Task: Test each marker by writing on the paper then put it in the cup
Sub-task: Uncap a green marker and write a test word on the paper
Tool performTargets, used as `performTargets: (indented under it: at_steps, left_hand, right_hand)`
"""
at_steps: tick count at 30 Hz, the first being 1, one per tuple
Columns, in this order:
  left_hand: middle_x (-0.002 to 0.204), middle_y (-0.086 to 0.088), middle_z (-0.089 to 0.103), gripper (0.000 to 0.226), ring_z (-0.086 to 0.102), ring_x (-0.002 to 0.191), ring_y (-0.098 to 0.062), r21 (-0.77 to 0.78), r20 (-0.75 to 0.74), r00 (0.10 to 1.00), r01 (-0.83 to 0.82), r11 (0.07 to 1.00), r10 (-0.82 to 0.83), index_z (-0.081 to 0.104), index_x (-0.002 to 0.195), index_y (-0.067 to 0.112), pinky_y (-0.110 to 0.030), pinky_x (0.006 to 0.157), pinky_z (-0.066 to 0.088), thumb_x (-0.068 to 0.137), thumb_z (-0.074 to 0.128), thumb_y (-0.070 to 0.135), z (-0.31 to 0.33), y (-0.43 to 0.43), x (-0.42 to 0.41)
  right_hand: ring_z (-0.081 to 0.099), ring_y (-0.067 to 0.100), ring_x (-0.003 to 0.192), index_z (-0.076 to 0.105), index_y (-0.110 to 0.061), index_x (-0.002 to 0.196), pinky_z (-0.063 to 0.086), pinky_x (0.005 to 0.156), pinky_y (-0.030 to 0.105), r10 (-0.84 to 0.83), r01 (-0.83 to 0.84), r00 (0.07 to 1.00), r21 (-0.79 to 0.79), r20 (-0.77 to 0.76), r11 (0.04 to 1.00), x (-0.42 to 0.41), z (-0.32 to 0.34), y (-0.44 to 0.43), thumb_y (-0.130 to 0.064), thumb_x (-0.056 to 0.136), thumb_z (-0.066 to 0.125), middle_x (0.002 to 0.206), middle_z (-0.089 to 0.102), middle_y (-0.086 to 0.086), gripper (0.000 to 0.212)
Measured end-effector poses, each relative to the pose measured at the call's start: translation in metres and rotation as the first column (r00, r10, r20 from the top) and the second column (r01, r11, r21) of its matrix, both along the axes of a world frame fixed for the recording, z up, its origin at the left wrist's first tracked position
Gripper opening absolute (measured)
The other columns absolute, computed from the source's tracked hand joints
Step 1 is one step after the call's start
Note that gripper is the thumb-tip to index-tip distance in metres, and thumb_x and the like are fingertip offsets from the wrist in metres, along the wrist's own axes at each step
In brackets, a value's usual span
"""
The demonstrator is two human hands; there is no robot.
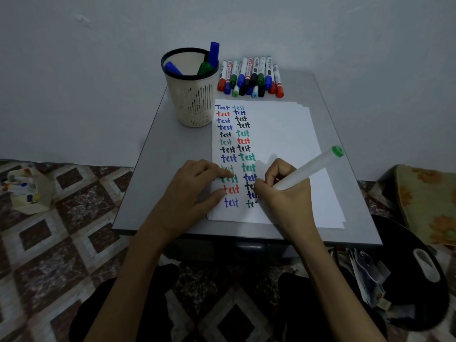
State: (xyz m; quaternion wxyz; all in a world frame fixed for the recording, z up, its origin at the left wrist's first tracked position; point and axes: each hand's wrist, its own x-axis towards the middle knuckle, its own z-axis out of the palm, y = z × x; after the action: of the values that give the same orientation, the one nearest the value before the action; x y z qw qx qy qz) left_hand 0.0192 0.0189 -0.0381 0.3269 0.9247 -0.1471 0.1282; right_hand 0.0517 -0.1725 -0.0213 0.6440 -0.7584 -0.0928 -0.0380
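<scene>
The paper is white, covered in "test" in blue, red, black and green. The held marker is white with a green end; the cup is cream with a black rim, on a grey table. The floor shows brown-and-cream diamonds.

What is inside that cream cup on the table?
The cup holds three markers: two blue and one green. Only their capped ends show; the rest is hidden behind the wall.

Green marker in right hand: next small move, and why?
Probably finish the word. The right hand holds the green marker tip-down on the paper, where only "te" shows in green. The left hand pins the sheet. Then it goes to the cup.
</scene>
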Motion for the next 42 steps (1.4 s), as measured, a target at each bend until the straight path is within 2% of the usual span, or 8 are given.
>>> performTargets:
  at_steps: [7,13,19,23,30,35,38,42]
  left_hand:
    - [0.116,0.004,0.056,0.039,0.046,0.106,-0.01,-0.005,0.013,1.0,0.008,1.0,-0.008,0.059,0.119,0.021,-0.03,0.088,0.044,0.089,0.047,0.041,0.001,-0.001,0.0]
    - [0.114,0.005,0.056,0.038,0.046,0.105,-0.011,-0.003,0.021,1.0,0.01,1.0,-0.009,0.059,0.119,0.021,-0.029,0.088,0.042,0.089,0.048,0.04,0.0,0.0,0.001]
    - [0.115,0.005,0.055,0.037,0.046,0.106,-0.011,-0.002,0.018,1.0,0.009,1.0,-0.009,0.059,0.119,0.021,-0.026,0.089,0.041,0.089,0.048,0.039,0.001,0.0,0.0]
    - [0.115,0.006,0.055,0.037,0.046,0.107,-0.01,-0.013,0.018,1.0,0.004,1.0,-0.004,0.06,0.119,0.021,-0.026,0.09,0.04,0.089,0.048,0.039,0.0,0.0,0.0]
    - [0.116,0.006,0.055,0.038,0.044,0.106,-0.009,-0.005,0.017,1.0,0.003,1.0,-0.003,0.059,0.119,0.021,-0.022,0.089,0.04,0.089,0.048,0.041,0.0,0.0,0.0]
    - [0.118,0.006,0.05,0.039,0.044,0.109,-0.008,-0.066,0.005,1.0,0.004,0.998,-0.003,0.058,0.121,0.02,-0.018,0.09,0.039,0.088,0.042,0.035,0.002,-0.002,-0.003]
    - [0.114,-0.002,0.048,0.036,0.047,0.107,-0.007,-0.119,0.045,0.999,0.021,0.993,-0.016,0.056,0.127,0.013,-0.007,0.084,0.038,0.095,0.037,0.015,0.005,-0.001,-0.004]
    - [0.102,-0.003,0.062,0.052,0.06,0.098,-0.007,-0.295,0.026,0.999,0.047,0.954,-0.041,0.032,0.144,0.013,-0.013,0.084,0.045,0.096,0.047,0.001,0.011,-0.002,-0.005]
  right_hand:
    - [0.039,0.01,0.049,0.038,0.001,0.057,0.035,0.046,0.018,0.032,-0.032,0.999,-0.021,-0.008,0.999,-0.001,0.002,-0.001,0.015,0.069,0.061,0.052,0.041,0.009,0.029]
    - [0.043,0.013,0.05,0.04,0.0,0.056,0.038,0.047,0.022,-0.019,0.019,1.0,0.013,-0.006,1.0,-0.001,0.003,-0.001,0.013,0.068,0.062,0.05,0.042,0.003,0.029]
    - [0.039,0.013,0.051,0.037,0.006,0.059,0.035,0.048,0.02,-0.037,0.037,0.999,-0.001,0.003,0.999,-0.003,0.004,0.001,0.015,0.069,0.059,0.054,0.041,0.016,0.025]
    - [0.039,0.012,0.053,0.038,0.003,0.059,0.035,0.049,0.019,-0.044,0.044,0.999,0.016,0.002,0.999,-0.001,0.003,0.0,0.014,0.07,0.059,0.054,0.041,0.008,0.027]
    - [0.04,0.015,0.048,0.036,0.001,0.056,0.038,0.045,0.02,-0.012,0.012,0.999,0.009,-0.035,1.0,-0.003,0.005,0.001,0.016,0.069,0.057,0.051,0.039,0.011,0.029]
    - [0.041,0.015,0.043,0.044,-0.002,0.066,0.037,0.042,0.021,-0.131,0.14,0.99,0.339,-0.05,0.93,-0.004,0.011,-0.005,-0.002,0.079,0.073,0.059,0.045,0.019,0.032]
    - [0.048,0.02,0.051,0.049,-0.003,0.071,0.044,0.052,0.024,-0.172,0.171,0.985,0.388,-0.034,0.905,-0.004,0.012,-0.007,-0.005,0.078,0.075,0.066,0.053,0.016,0.027]
    - [0.066,0.026,0.065,0.061,0.002,0.082,0.054,0.053,0.03,-0.066,0.119,0.991,0.516,-0.119,0.848,-0.006,0.017,-0.005,-0.011,0.088,0.064,0.076,0.068,0.015,0.015]
